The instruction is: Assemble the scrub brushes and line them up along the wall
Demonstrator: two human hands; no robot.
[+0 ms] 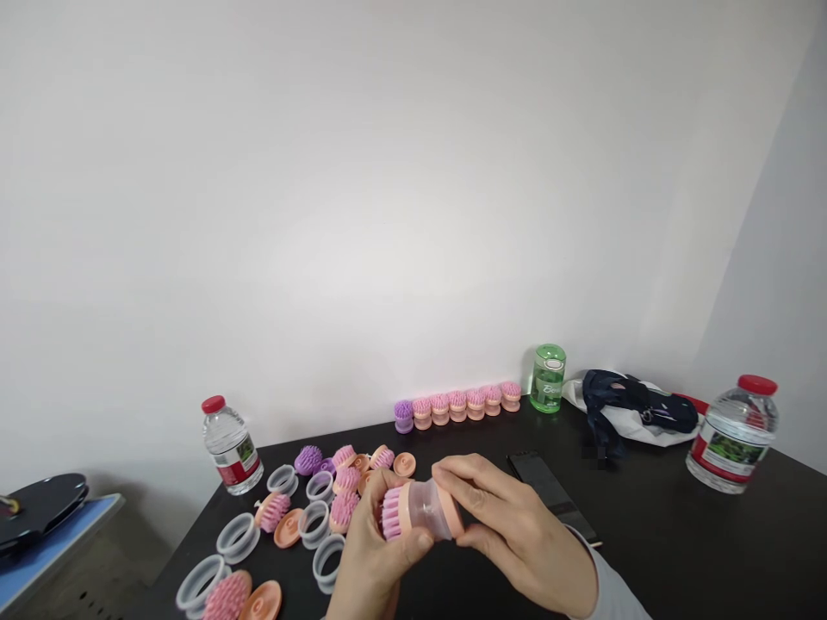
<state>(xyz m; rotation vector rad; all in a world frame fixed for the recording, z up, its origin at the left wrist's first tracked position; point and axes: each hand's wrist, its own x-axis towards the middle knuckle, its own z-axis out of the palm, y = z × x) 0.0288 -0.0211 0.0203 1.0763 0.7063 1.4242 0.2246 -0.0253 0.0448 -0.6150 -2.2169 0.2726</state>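
Observation:
Between my two hands, above the black table, a bristle brush [427,510] lies on its side. It has pink bristles, a peach collar, a clear middle ring and a peach cap. My left hand [381,547] is closed around the bristle end, with the thumb on the clear ring. The fingers of my right hand [504,525] grip the peach cap at the other end. Left of my hands lie loose pink bristle heads [345,511], clear rings [314,524], peach caps [288,527] and a purple bristle head [308,460].
A row of several assembled brushes [457,405] stands along the wall, with a green container [548,379] at its right end. Water bottles stand at left [233,446] and right [733,435]. A phone [549,491] lies behind my right hand. A dark bag [637,405] lies farther back.

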